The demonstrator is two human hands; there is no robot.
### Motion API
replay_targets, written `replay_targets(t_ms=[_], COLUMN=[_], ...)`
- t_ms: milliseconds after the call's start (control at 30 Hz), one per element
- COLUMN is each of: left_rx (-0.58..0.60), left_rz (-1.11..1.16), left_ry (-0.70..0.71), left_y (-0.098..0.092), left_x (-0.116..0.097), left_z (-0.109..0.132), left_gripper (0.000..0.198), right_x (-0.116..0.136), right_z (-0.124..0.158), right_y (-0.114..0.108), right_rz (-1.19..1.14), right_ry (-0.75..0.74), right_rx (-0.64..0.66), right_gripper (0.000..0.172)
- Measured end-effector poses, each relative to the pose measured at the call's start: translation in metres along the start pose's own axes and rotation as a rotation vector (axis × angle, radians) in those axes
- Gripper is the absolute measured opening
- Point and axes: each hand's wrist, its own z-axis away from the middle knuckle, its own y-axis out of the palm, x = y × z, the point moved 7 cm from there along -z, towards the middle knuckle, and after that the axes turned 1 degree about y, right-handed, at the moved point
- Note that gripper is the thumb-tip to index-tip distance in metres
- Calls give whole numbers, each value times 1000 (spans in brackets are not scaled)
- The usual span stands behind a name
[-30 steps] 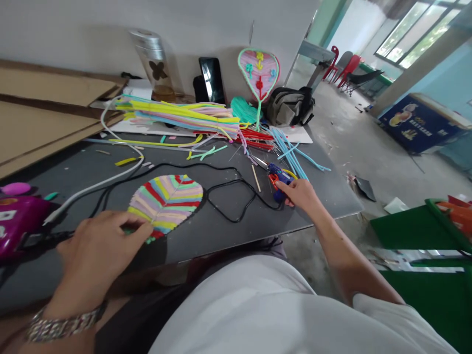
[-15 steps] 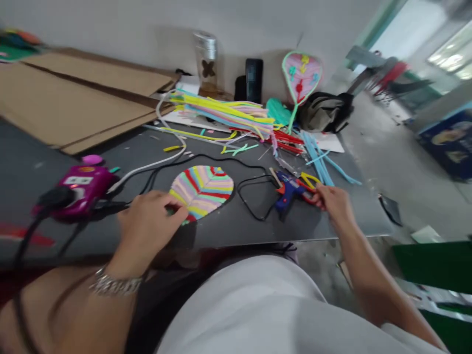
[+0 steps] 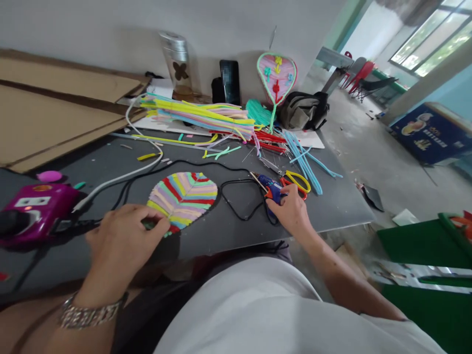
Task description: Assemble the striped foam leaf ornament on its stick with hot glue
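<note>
A leaf-shaped piece covered in striped pipe cleaners (image 3: 184, 196) lies on the dark table (image 3: 332, 206). My left hand (image 3: 121, 241) rests at its near left tip, fingers pinched on the green stem end. My right hand (image 3: 289, 211) is closed around the handle of a blue glue gun (image 3: 269, 187), whose black cord (image 3: 239, 209) loops across the table. Yellow-handled scissors (image 3: 297, 181) lie just beyond that hand.
A purple power strip (image 3: 35, 211) sits at left with cables plugged in. Behind are a pile of coloured pipe cleaners (image 3: 199, 115), cardboard sheets (image 3: 55, 113), a bottle (image 3: 179, 66), a phone (image 3: 229, 81), a finished heart-shaped fan (image 3: 276, 73) and a bag (image 3: 304, 110).
My right hand moved from beside the glue gun and scissors onto the glue gun's handle and closed on it. The left hand stayed at the leaf's tip. The view swung.
</note>
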Motion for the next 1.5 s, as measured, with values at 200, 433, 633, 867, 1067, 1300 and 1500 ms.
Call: replay_targets(t_ms=[200,433,633,867,1067,1300,1500], left_rx=[-22,-72,-44,24,16,74,47], left_rz=[65,175,261,353,358,317,314], left_ry=[30,30,6,-6,-43,-78,-66], left_y=[-4,-2,-1,-2,-2,-1,-2], left_x=[-3,-2,2,5,8,11,12], left_z=[4,8,8,4,2,-4,-5], left_gripper=[21,12,10,5,2,6,8], right_x=[-21,40,95,141,147,166,180], right_z=[-8,-7,0,18,13,11,21], right_y=[-16,-31,10,54,56,65,75], right_rz=[-708,-1091,-904,-783,-734,-321,-366], right_ry=[130,82,-123,-180,-125,-440,-515], right_rx=[-29,381,670,1002,1010,906,901], right_gripper=[49,26,21,32,31,38,31])
